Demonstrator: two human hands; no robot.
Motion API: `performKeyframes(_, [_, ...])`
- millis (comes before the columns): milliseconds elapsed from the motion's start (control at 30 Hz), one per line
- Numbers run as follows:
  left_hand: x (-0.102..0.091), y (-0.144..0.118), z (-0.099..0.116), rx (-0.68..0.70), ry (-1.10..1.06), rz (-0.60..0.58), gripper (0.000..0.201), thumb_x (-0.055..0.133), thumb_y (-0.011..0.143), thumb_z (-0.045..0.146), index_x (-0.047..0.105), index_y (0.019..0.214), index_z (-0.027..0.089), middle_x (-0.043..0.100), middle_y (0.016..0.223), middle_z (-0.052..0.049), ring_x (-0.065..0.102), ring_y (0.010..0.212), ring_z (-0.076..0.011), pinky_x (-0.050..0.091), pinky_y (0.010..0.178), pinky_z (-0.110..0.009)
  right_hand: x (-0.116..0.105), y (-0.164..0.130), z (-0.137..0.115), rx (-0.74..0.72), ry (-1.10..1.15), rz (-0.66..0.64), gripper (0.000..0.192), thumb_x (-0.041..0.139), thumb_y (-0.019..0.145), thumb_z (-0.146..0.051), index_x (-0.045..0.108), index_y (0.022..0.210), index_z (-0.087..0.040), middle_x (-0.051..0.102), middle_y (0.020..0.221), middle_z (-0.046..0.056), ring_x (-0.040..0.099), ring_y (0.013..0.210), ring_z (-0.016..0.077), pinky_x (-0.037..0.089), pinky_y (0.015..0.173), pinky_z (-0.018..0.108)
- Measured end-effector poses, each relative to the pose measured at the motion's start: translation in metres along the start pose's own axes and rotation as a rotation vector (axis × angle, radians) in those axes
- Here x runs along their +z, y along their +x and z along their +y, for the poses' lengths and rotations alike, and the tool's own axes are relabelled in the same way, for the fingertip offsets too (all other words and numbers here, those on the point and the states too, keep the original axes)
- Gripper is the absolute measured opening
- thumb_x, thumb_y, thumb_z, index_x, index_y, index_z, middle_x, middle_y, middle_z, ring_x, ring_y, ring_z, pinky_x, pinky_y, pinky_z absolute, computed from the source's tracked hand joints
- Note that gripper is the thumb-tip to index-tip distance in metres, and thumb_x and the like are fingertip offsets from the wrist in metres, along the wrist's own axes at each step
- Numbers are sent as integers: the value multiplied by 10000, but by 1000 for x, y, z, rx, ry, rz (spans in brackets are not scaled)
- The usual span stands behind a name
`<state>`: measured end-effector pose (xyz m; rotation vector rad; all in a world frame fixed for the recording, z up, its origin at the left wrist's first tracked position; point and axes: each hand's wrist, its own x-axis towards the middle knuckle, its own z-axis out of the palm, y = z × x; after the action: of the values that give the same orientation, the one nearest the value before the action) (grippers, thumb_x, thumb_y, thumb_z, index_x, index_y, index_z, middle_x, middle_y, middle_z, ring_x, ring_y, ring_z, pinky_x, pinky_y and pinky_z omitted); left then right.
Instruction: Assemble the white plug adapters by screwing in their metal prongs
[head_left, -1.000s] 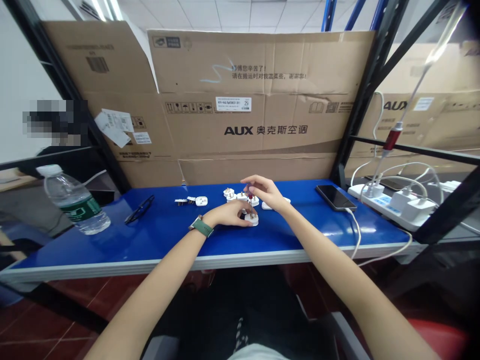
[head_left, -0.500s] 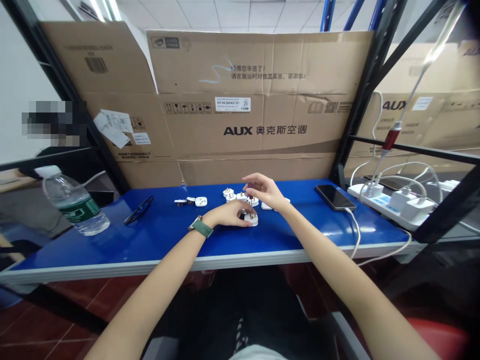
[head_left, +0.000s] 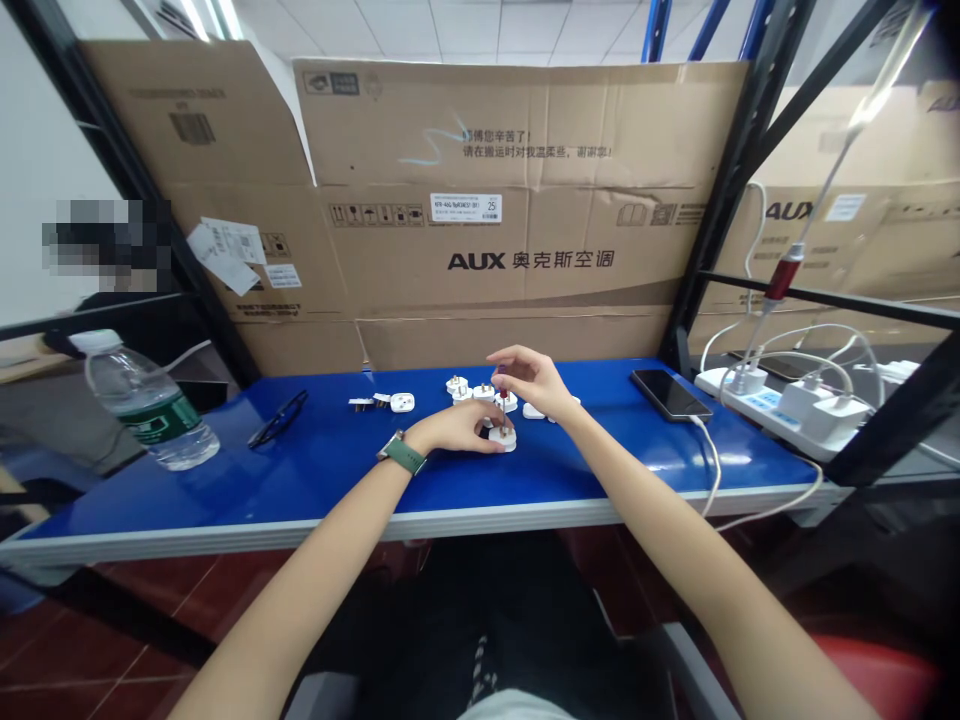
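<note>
My left hand (head_left: 466, 428) rests on the blue tabletop, its thumb and fingers closed round a white plug (head_left: 504, 440). Above it, my right hand (head_left: 529, 380) pinches the handle of a small screwdriver (head_left: 503, 398), which stands upright with its tip down on the plug. Just behind my hands sits a cluster of white plugs (head_left: 457, 385) with metal pins upward. More white plug pieces (head_left: 534, 411) lie beside my right wrist, partly hidden by it. To the left of my hands are a white plug cover (head_left: 403, 402) and small pin parts (head_left: 361, 404).
A water bottle (head_left: 154, 410) and black glasses (head_left: 277, 418) are on the left of the blue table (head_left: 300, 490). A phone (head_left: 670, 395) with a white cable lies at the right, near a loaded power strip (head_left: 772, 410). A cardboard sheet (head_left: 487, 290) closes off the back. Another person (head_left: 127, 290) sits at far left.
Both hands keep nearly the same place on the plug and screwdriver. The right hand's fingers have shifted very slightly at the handle.
</note>
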<state>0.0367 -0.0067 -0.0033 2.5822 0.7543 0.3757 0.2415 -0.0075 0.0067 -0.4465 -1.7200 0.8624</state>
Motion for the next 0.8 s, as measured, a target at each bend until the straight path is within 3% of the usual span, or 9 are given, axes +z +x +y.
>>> performKeyframes(567, [0, -1, -3, 12, -61, -5, 486, 794, 805, 537, 742, 1184, 237, 712, 1131, -68, 639, 821, -166, 499, 711, -274, -5, 4, -3, -114, -64, 230, 326, 797, 832, -496, 687, 965, -220, 658, 780, 6, 634, 658, 153, 555, 642, 313])
performKeyframes(800, [0, 2, -5, -1, -123, 135, 435, 698, 896, 550, 701, 1165, 208, 705, 1219, -91, 660, 844, -172, 506, 702, -275, -8, 6, -6, -143, -45, 334, 356, 810, 811, -518, 657, 940, -224, 639, 775, -4, 619, 655, 145, 558, 654, 312])
